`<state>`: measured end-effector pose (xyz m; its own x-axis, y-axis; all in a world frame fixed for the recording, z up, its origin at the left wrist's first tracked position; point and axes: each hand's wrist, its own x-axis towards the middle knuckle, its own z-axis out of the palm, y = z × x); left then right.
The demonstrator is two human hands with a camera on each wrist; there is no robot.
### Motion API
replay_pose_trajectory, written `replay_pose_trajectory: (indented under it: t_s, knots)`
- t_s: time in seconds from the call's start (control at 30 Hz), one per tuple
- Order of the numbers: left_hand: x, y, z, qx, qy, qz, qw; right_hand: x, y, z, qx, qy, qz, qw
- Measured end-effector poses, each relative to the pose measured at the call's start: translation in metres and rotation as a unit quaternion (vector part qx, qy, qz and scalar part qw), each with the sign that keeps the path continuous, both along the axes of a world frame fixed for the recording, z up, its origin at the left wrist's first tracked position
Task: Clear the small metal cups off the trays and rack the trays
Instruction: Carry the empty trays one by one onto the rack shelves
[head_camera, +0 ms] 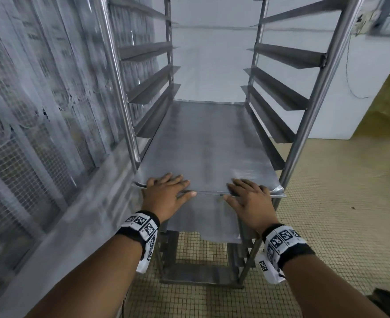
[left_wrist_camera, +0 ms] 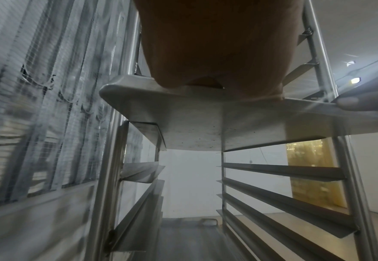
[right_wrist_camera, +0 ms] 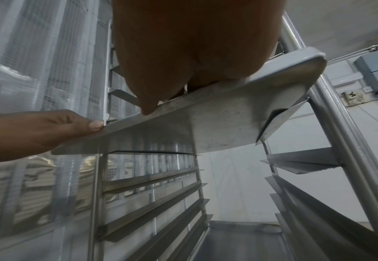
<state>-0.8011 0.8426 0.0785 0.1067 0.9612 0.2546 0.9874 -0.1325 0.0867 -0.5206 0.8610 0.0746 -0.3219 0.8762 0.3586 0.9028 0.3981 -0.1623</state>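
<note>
A bare metal tray point(head_camera: 203, 143) lies flat on a pair of rails in the steel rack point(head_camera: 308, 115), its near edge sticking out a little toward me. My left hand point(head_camera: 166, 193) lies flat on the tray's near left corner, fingers straight on top and thumb against the front rim. My right hand point(head_camera: 249, 196) rests the same way on the near right corner. From below, the tray's underside point(left_wrist_camera: 205, 127) point(right_wrist_camera: 205, 123) shows with each palm point(left_wrist_camera: 214, 44) point(right_wrist_camera: 194, 44) above the rim. A second tray point(head_camera: 203, 223) sits one level lower. No small metal cups are in view.
Angled empty rails point(head_camera: 281, 92) line both sides of the rack above the tray. A mesh-and-plastic-strip partition point(head_camera: 40, 111) stands close on the left. Tiled floor point(head_camera: 338, 203) spreads to the right, with a white wall point(head_camera: 212, 65) behind and an electrical box point(right_wrist_camera: 375, 74) at the far right.
</note>
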Motion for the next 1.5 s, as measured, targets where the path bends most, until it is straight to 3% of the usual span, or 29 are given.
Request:
replay_pose_trajectory:
  t_s: [0.63,0.97,1.13,1.23,1.37,1.5]
  knots:
    - [-0.002,0.085,0.016,-0.022,-0.014,-0.020,0.999,-0.018,0.078,0.010,-0.029,0.067,-0.060,0.995]
    - [0.000,0.112,0.005,0.054,-0.040,-0.025,0.997,-0.033,0.089,0.015,-0.075,0.041,-0.131,0.988]
    - [0.023,0.094,-0.016,0.081,-0.028,-0.006,0.996,-0.030,0.050,-0.003,-0.107,0.052,-0.121,0.985]
    - [0.060,0.071,-0.032,0.072,-0.066,-0.037,0.995,-0.003,0.010,-0.021,-0.107,0.053,-0.132,0.984]
    - [0.131,0.037,-0.051,0.022,-0.111,-0.134,0.985,0.069,-0.058,-0.042,-0.128,0.073,-0.178,0.973]
    - [0.223,-0.020,-0.061,-0.079,-0.168,-0.259,0.948,0.149,-0.150,-0.045,-0.158,0.090,-0.274,0.944]
